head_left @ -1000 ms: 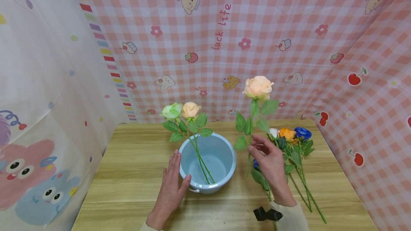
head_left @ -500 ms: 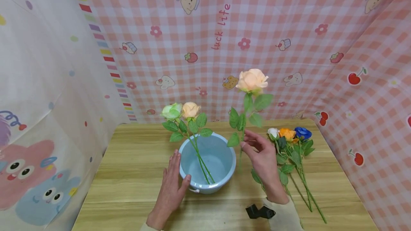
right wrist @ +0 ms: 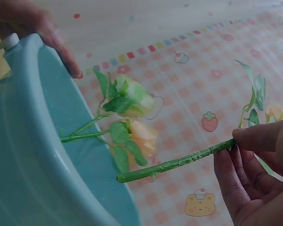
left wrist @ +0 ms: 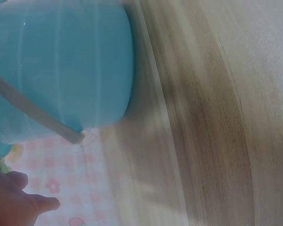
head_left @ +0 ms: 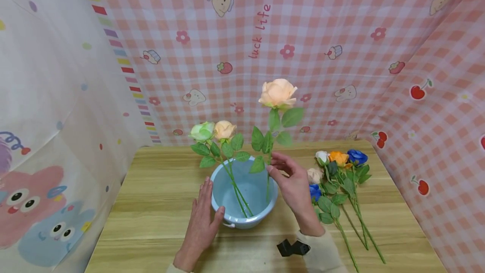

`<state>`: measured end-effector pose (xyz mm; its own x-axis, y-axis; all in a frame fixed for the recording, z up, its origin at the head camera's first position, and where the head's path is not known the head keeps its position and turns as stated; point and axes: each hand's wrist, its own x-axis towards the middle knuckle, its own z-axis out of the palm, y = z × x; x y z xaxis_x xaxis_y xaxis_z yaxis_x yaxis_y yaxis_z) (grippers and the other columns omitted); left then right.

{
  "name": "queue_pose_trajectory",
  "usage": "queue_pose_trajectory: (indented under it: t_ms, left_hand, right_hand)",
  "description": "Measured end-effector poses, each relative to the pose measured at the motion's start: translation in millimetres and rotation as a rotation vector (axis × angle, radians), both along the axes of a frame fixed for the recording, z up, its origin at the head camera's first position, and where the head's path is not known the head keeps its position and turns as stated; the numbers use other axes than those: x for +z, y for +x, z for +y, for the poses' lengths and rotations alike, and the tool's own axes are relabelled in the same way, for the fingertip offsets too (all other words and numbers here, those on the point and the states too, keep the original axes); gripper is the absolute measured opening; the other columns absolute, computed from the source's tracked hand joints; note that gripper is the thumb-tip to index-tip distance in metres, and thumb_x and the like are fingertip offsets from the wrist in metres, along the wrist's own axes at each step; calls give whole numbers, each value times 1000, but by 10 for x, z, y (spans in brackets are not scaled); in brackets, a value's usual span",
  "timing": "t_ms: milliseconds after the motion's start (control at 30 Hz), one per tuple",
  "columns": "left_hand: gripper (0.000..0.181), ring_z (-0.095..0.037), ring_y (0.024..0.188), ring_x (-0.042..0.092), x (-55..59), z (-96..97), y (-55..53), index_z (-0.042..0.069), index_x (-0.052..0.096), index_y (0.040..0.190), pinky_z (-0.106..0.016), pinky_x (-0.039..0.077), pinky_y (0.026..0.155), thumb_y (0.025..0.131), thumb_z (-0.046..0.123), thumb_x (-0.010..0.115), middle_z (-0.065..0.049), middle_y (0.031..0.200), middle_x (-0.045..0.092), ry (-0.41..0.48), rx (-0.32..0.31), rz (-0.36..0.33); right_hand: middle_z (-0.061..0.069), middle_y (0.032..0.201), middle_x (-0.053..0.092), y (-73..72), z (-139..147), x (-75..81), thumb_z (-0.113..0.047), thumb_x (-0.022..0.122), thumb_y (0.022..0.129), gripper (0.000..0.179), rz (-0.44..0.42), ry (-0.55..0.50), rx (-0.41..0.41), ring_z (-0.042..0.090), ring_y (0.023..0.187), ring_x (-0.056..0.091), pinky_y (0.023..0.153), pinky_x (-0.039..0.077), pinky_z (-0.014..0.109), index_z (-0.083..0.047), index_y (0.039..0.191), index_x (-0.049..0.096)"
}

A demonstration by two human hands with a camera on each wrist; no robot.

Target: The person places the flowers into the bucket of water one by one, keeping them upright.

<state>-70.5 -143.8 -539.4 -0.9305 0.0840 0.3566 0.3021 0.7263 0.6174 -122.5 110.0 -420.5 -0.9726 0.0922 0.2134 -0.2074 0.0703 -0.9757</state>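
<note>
My right hand pinches the stem of a peach rose between thumb and fingers, held upright over the right side of a light blue bucket. In the right wrist view, the cut end of its green stem points toward the bucket opening. My left hand rests with straight fingers against the bucket's left rim. Inside the bucket lean a green rose and a smaller peach rose, their stems crossing. The left wrist view has the bucket's ribbed side and its handle.
Several roses lie on the wooden table at the right, among them an orange rose, a blue rose and a white rose. A checked cloth hangs behind the table. A black device sits at my right wrist.
My right hand has moved left with the peach rose, from beside the bucket to over its right side. The left hand has stayed on the rim. Roses behind the right hand have come into view.
</note>
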Motion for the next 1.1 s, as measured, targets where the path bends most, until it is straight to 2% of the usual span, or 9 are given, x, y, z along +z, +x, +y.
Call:
queue_pose_trajectory:
  t_ms: [233, 633, 933, 1100]
  left_hand:
    - [75, -42, 154, 22, -15, 7, 3, 8, 20, 166, -76, 22, 115, 103, 32, 54, -11, 173, 17, 7, 6, 7]
    - [75, -39, 155, 20, 2, 15, 11, 7, 21, 165, -75, 20, 116, 103, 31, 55, -10, 173, 16, 26, 0, 4]
    - [75, -43, 153, 23, -18, 16, -1, 8, 20, 166, -76, 23, 114, 103, 31, 54, -10, 173, 16, 16, 2, 8]
    - [75, -44, 153, 23, -16, 15, -5, 8, 19, 166, -76, 25, 113, 103, 30, 55, -10, 173, 16, 11, 2, 7]
  right_hand:
    - [20, 109, 70, -36, -108, -112, 2, 72, 93, 31, -29, 0, 32, 15, 94, 67, 79, 58, 22, 1, 124, 71]
    - [17, 101, 72, -66, -214, -293, 8, 73, 89, 28, -35, 55, 48, 24, 90, 69, 76, 58, 20, 2, 116, 73]
    - [16, 97, 74, -82, -280, -372, 9, 72, 87, 22, -9, 129, 90, 23, 87, 69, 77, 59, 25, 4, 108, 73]
    - [13, 93, 73, -100, -334, -402, 9, 73, 86, 19, 6, 200, 110, 24, 85, 69, 80, 60, 33, 3, 104, 74]
